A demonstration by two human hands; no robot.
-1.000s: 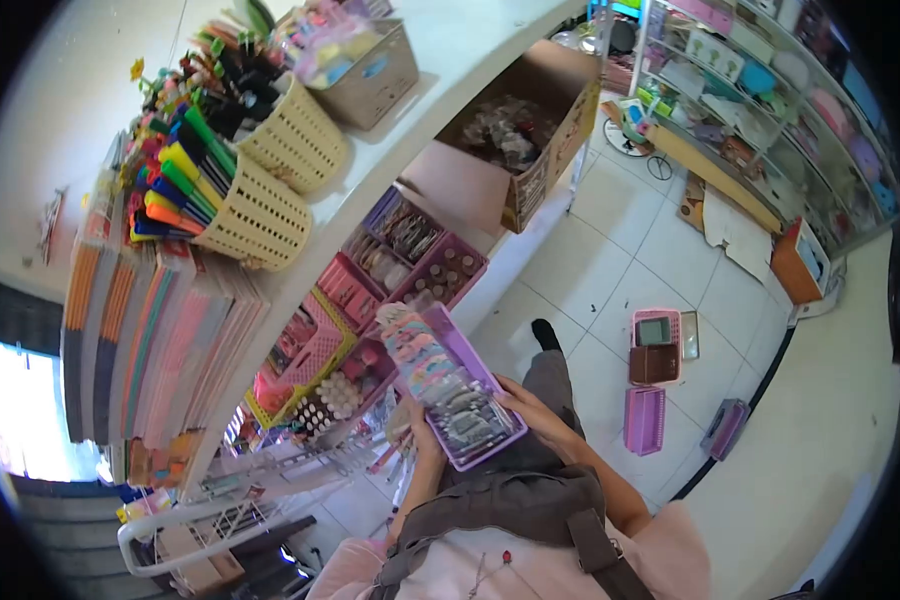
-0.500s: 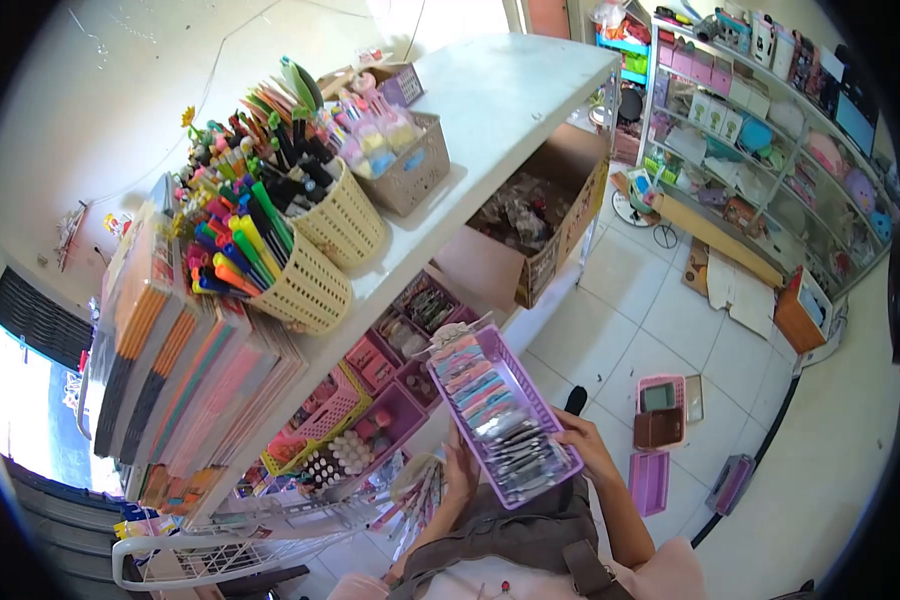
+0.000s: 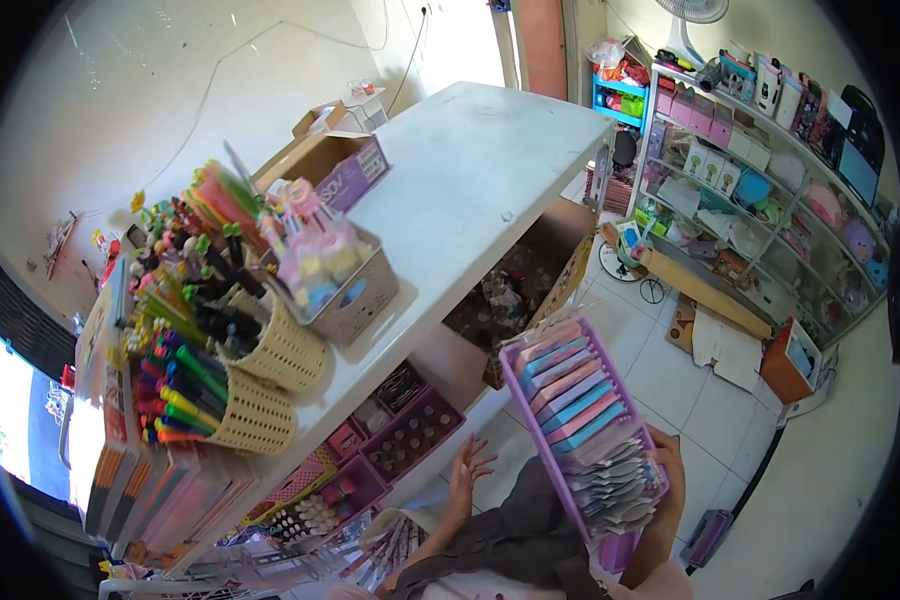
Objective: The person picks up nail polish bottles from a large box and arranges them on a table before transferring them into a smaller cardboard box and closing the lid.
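Observation:
My right hand [image 3: 670,472] grips the right side of a purple plastic basket [image 3: 542,455], tilted in front of my body. Rows of small flat packets fill it: pink and blue ones [image 3: 570,385] at the far end, silvery clear ones [image 3: 610,485] nearer me. Apart from the basket, my left hand [image 3: 467,475] hangs open with its fingers spread and nothing in them. Close to that hand, on the low shelf, are purple bins [image 3: 410,440] of small bottles and other goods.
On the white table [image 3: 470,130] stand cream pen baskets [image 3: 260,410], a grey basket [image 3: 360,300] of pastel items and a purple carton [image 3: 345,180]. Below is an open cardboard box [image 3: 570,290]. Stacked books [image 3: 160,490] stand left; a stocked shelf rack [image 3: 730,150] is at the back right.
My left hand has let go of the basket and opened. The basket has moved right in my right hand, and my view has shifted, showing more of the table's far end.

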